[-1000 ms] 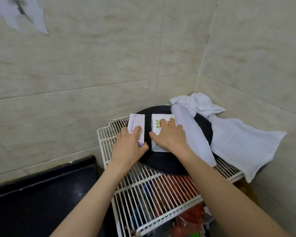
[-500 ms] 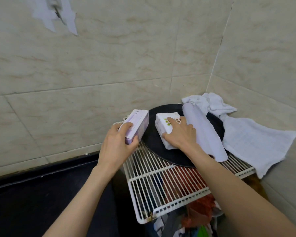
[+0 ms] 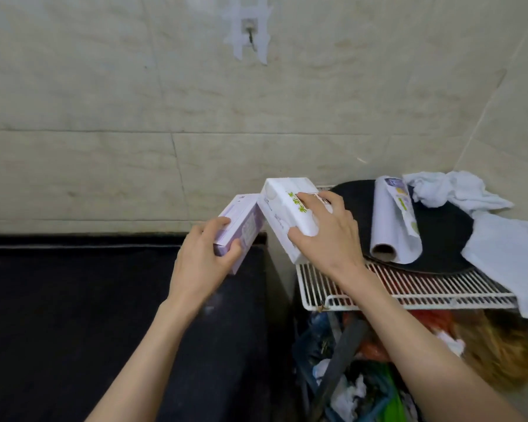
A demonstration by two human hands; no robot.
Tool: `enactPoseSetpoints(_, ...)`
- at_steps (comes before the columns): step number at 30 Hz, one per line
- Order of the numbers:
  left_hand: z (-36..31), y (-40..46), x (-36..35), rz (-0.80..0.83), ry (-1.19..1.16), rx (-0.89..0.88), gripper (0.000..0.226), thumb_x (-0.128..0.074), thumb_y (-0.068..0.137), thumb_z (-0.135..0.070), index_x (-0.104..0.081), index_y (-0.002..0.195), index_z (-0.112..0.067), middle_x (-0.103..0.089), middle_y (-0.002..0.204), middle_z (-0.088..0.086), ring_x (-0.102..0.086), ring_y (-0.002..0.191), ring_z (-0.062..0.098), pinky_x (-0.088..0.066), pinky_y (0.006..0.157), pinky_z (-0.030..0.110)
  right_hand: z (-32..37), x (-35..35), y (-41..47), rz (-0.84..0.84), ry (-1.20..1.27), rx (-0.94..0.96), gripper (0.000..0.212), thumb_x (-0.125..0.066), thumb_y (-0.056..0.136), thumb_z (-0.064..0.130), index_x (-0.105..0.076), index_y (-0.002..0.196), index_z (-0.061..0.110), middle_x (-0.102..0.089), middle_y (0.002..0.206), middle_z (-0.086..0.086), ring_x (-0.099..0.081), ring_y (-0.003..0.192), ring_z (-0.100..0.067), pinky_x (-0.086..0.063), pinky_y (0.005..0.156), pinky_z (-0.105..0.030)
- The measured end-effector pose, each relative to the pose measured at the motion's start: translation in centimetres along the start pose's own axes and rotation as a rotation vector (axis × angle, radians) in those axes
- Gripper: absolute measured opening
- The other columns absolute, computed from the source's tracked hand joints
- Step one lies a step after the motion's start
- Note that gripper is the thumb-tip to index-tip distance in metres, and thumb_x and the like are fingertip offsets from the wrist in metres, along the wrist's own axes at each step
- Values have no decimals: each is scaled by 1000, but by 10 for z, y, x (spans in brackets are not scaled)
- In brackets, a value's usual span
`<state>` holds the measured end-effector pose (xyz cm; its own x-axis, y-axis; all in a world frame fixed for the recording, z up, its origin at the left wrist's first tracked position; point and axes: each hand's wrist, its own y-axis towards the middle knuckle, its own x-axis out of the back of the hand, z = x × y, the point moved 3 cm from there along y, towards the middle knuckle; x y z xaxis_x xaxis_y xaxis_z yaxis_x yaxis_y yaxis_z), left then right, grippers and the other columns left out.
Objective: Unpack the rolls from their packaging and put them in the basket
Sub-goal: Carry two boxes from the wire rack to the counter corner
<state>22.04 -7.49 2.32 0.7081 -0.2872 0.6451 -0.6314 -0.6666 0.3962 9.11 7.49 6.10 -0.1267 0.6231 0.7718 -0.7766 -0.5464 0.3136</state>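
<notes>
- Left hand (image 3: 200,263) holds the purple box (image 3: 240,229): fingers wrapped over its near end, thumb on the side face. Box is off the rack, in the air over the dark desk (image 3: 89,315).
- Right hand (image 3: 329,236) holds the white box (image 3: 287,214) from above, fingers spread across the top, thumb on the near face. It is tilted, far end up, at the left edge of the wire rack (image 3: 409,292); can't tell if its lower corner touches the rack.
- The two boxes are just beside each other, near corners about touching.
- My read: one box per hand so both leave the rack in one go, headed for the desk, where there's room to open them. Top-down grasp suits lifting off a shelf, not opening a flap.
- Both boxes look closed. Unpacking not started.
- Count: 2 boxes, both in hand. 1 loose roll (image 3: 392,220) with a printed wrapper, lying on the black round tray (image 3: 439,226) on the rack. 2 white cloths (image 3: 500,254), one bunched at the back, one draped over the rack's right edge.
- No basket in view. Below the rack, only clutter and bags.
</notes>
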Motion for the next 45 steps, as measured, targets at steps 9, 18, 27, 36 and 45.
enactPoseSetpoints(9,102,-72,151,-247,99,236,43,-59,80,-33,-52,123,-28,-54,123,2,-55,105,21,-39,84,28,145,-82,-58,152,185,266,61,-56,72,38,-45,132,35,-33,142,5,-42,119,-27,-33,105,-39)
enactPoseSetpoints(18,261,-144,321,-416,208,474,41,-60,80,-33,-54,120,-29,-55,117,2,-54,104,22,-39,85,30,330,-226,-118,310,199,489,65,-46,68,42,-44,132,34,-31,144,5,-41,115,-27,-29,101,-36)
enactPoseSetpoints(27,395,-185,465,-500,274,614,40,-59,79,-32,-53,118,-31,-55,117,0,-53,101,21,-43,85,33,489,-359,-170,461,220,599,64,-46,69,41,-43,132,35,-31,142,8,-41,112,-24,-31,100,-34)
enactPoseSetpoints(36,522,-171,536,-514,286,707,40,-58,81,-32,-52,120,-30,-53,116,-3,-52,102,19,-43,83,32,605,-479,-158,565,197,666,65,-45,69,43,-42,134,34,-30,144,7,-41,113,-24,-30,101,-34)
enactPoseSetpoints(45,672,-84,616,-423,361,802,44,-57,81,-33,-50,123,-27,-54,124,6,-50,112,24,-42,89,34,728,-618,-101,627,214,667,64,-49,73,43,-40,136,32,-30,145,3,-41,115,-27,-30,103,-37)
